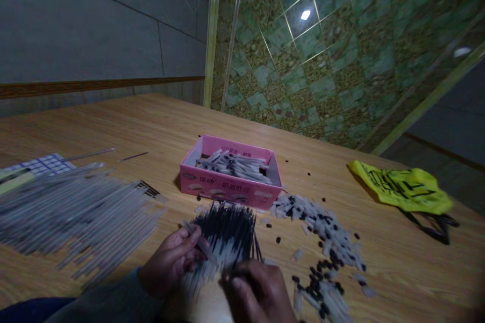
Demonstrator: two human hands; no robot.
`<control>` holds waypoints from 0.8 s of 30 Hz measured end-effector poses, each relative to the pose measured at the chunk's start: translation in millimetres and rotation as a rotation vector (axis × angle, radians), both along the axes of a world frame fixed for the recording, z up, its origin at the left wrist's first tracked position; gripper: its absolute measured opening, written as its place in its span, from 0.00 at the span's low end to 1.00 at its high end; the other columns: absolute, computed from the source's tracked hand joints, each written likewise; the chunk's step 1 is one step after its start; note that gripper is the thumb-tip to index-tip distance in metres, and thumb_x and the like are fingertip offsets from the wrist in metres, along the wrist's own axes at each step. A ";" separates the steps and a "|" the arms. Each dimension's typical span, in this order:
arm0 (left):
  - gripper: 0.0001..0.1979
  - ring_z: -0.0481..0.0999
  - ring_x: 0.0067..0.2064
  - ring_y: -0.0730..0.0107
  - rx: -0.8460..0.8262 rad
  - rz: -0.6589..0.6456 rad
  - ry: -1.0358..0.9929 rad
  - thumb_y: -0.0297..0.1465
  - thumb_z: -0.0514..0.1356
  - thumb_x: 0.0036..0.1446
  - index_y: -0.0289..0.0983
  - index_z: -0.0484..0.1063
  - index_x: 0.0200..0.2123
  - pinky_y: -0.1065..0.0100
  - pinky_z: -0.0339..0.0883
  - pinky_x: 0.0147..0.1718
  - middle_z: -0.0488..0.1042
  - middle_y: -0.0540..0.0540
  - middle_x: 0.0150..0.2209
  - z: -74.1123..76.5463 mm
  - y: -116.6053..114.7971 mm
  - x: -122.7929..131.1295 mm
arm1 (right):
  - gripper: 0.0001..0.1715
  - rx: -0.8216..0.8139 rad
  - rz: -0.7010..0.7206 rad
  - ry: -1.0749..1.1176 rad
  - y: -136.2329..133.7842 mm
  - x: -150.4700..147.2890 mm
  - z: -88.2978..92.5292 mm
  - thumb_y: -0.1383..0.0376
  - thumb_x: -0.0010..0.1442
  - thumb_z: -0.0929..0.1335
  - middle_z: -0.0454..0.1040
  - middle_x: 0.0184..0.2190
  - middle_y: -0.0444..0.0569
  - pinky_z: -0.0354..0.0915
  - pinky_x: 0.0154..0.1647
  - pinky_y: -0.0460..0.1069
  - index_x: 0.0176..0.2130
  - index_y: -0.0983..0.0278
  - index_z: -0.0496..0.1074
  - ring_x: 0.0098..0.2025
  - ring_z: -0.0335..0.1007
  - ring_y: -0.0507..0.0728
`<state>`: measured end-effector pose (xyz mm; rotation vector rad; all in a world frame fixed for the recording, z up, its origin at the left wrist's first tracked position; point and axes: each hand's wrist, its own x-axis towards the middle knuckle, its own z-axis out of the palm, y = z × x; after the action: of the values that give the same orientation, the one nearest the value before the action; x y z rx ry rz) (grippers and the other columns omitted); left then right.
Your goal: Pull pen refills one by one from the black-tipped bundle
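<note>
Left hand (172,260), head view: fingers drawn together in a pinch on a small translucent piece (205,248), held above the rods; if that grip slackened, the piece could drop among them and be hard to pick out.
Right hand (261,287): fingers curled, thumb close to the forefinger; whether they have hold of anything, I cannot tell.
Dark-tipped rods (223,224): laid side by side on the bench (303,171), between the hands and the box; a brushing knuckle would probably knock them out of line.
Grey sleeve (109,298): beside the clear tubes (113,232) spread on the left; a sweep of the forearm might roll these loose lengths.
Pink box (223,189): just beyond the rods, holding pale and dark pieces (235,165); being so near, it could be nudged by a forward push on the rods.
Black bits (334,264): mixed with short pale pieces (341,245) on the right; a careless elbow could scatter them further.
Hidden: the near ends of the rods, partly behind the fingers; the box floor, mostly under its contents; the right wrist, cut off at the near edge.
Hard to make out: finger contacts, blurred and dim; lettering on the yellow bag (401,186), far right.
</note>
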<state>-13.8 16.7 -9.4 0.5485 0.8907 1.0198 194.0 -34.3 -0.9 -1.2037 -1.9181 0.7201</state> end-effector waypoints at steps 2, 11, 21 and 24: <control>0.18 0.73 0.21 0.78 0.018 -0.003 0.004 0.34 0.68 0.42 0.37 0.62 0.31 0.81 0.60 0.14 0.76 0.51 0.22 1.0 -0.3 0.9 | 0.11 -0.009 0.201 -0.121 -1.4 -3.6 -2.0 0.62 0.57 0.63 0.75 0.25 0.46 0.60 0.27 0.43 0.32 0.62 0.73 0.26 0.71 0.52; 0.12 0.70 0.19 0.77 0.190 -0.034 0.051 0.31 0.64 0.48 0.37 0.62 0.32 0.78 0.63 0.15 0.75 0.50 0.23 0.8 -7.0 4.9 | 0.11 -0.048 0.230 -0.590 -7.9 -6.2 -6.4 0.60 0.45 0.73 0.79 0.25 0.41 0.54 0.23 0.44 0.32 0.57 0.73 0.27 0.75 0.55; 0.04 0.74 0.24 0.77 -0.045 0.204 -0.091 0.20 0.56 0.54 0.33 0.68 0.32 0.78 0.69 0.20 0.74 0.47 0.27 67.3 -19.8 33.2 | 0.03 0.036 0.117 -0.702 -5.9 -8.0 -3.9 0.66 0.46 0.69 0.79 0.26 0.44 0.48 0.21 0.47 0.27 0.62 0.70 0.27 0.76 0.55; 0.05 0.72 0.22 0.78 -0.140 0.262 -0.236 0.21 0.55 0.55 0.34 0.68 0.33 0.79 0.67 0.17 0.72 0.49 0.26 64.8 -15.3 40.5 | 0.02 0.036 0.078 -0.697 -10.1 -9.4 -1.1 0.66 0.46 0.69 0.79 0.25 0.44 0.48 0.21 0.47 0.26 0.61 0.70 0.27 0.75 0.55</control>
<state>26.7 1.4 55.3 0.1904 0.8287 1.2198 184.6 -44.4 -2.0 -1.4910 -2.5337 0.3109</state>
